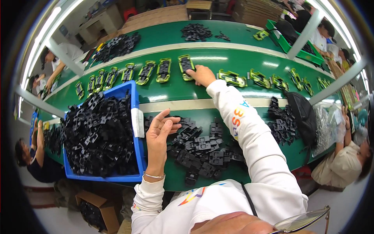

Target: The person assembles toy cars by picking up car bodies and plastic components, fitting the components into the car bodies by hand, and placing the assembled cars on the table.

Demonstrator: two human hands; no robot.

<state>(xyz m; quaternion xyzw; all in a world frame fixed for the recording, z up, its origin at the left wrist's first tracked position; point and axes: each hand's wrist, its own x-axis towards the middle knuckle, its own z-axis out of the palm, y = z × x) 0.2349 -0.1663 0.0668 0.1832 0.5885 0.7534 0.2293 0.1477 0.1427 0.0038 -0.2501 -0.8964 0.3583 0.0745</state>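
My right hand [203,75] reaches across to the long green bench, its fingers closed on the right edge of a lime-green toy car shell [183,62] with a black part set inside. Over the near worktop, my left hand [159,126] is raised, fingers loosely curved and apart, holding nothing. Below and right of it lies a loose heap of black plastic parts [202,146]. Left of that hand stands a blue crate [134,99] piled high with black plastic parts [97,136]. More shells with black inserts [146,73] stand in a row to the left.
To the right, green shells [232,78] continue along the bench. A black bag [302,111] and a clear plastic bag [326,126] lie beside another black heap [281,123]. Metal posts [306,35] frame the bench. A green crate [296,50] stands far right. Other people work on both sides.
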